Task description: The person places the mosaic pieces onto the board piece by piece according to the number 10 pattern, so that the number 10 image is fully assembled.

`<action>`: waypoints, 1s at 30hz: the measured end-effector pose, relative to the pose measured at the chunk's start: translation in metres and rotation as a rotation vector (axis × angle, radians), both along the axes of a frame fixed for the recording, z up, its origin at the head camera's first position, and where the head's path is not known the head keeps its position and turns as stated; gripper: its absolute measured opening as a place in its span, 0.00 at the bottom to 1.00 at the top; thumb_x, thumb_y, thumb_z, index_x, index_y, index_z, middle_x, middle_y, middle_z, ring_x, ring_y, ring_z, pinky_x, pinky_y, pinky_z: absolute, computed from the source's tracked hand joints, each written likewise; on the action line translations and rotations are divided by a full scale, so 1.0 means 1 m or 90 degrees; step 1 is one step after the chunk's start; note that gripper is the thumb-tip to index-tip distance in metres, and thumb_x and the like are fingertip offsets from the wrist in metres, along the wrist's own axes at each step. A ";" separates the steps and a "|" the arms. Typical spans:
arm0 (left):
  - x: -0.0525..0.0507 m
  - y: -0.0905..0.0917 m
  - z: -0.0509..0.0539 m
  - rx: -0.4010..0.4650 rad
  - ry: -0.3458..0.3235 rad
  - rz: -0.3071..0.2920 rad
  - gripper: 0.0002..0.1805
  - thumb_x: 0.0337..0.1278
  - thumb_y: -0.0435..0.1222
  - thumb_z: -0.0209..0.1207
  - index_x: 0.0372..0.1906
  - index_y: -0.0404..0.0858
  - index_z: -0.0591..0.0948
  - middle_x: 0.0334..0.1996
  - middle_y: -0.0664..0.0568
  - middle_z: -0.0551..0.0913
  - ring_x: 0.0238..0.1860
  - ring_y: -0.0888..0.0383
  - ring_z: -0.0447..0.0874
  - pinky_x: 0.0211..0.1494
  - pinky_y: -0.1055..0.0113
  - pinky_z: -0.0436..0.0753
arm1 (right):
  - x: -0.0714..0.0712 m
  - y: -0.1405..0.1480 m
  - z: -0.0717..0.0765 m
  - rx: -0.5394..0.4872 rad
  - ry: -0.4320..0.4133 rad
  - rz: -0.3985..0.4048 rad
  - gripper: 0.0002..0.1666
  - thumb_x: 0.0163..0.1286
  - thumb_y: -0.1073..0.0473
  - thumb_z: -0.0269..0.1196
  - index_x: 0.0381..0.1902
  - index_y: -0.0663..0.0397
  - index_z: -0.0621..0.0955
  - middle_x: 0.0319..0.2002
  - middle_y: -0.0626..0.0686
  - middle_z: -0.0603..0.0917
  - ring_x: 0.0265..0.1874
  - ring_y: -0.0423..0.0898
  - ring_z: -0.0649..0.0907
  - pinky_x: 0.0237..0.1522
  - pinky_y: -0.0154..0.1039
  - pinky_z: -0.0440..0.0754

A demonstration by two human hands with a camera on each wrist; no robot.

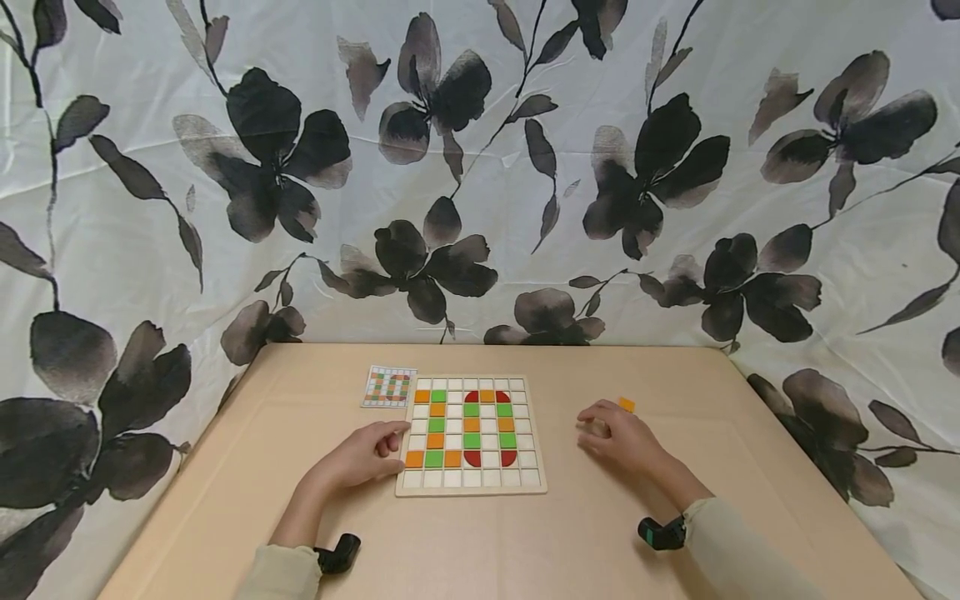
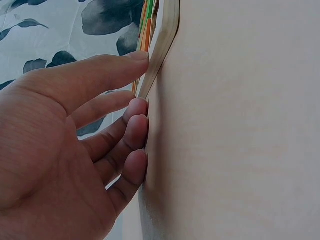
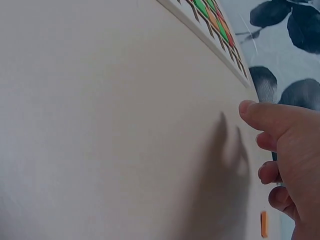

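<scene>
A square wooden grid board [image 1: 491,492] with white cells lies flat on the table, bearing orange, green and red tiles. My left hand [image 1: 360,457] touches the board's left edge, its thumb and index finger spread along the side; in the left wrist view the other fingers of this hand [image 2: 75,145] bend loosely beside the rim. To the right of the board, my right hand [image 1: 626,440] hovers over the table with loosely bent fingers and nothing visible in them. Just beyond it lies a loose orange tile [image 1: 626,404], which also shows below the fingers in the right wrist view.
A small pattern card [image 1: 387,387] lies at the board's upper left corner, printed with a coloured grid. The pale wooden table [image 1: 570,542] ends at the back against a hanging cloth [image 1: 540,250] with dark flowers. Each wrist wears a black camera.
</scene>
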State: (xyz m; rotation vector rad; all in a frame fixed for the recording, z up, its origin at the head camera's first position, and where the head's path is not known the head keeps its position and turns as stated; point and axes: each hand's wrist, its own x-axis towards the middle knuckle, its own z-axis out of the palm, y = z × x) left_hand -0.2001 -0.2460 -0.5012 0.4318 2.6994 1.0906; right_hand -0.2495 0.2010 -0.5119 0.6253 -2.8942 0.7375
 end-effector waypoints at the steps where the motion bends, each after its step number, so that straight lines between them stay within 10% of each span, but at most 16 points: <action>1: 0.000 0.000 0.000 -0.001 0.001 -0.001 0.32 0.50 0.33 0.67 0.63 0.34 0.72 0.35 0.51 0.72 0.38 0.57 0.68 0.36 0.71 0.66 | -0.002 0.004 0.001 0.002 0.005 -0.001 0.17 0.58 0.51 0.71 0.45 0.46 0.84 0.43 0.46 0.81 0.29 0.39 0.73 0.32 0.33 0.73; 30: 0.001 0.000 0.002 -0.002 -0.006 0.003 0.31 0.51 0.33 0.67 0.63 0.35 0.73 0.35 0.51 0.73 0.39 0.57 0.68 0.36 0.71 0.67 | -0.039 0.070 -0.001 0.079 -0.006 -0.083 0.18 0.62 0.56 0.67 0.48 0.59 0.82 0.48 0.60 0.80 0.48 0.60 0.80 0.51 0.60 0.76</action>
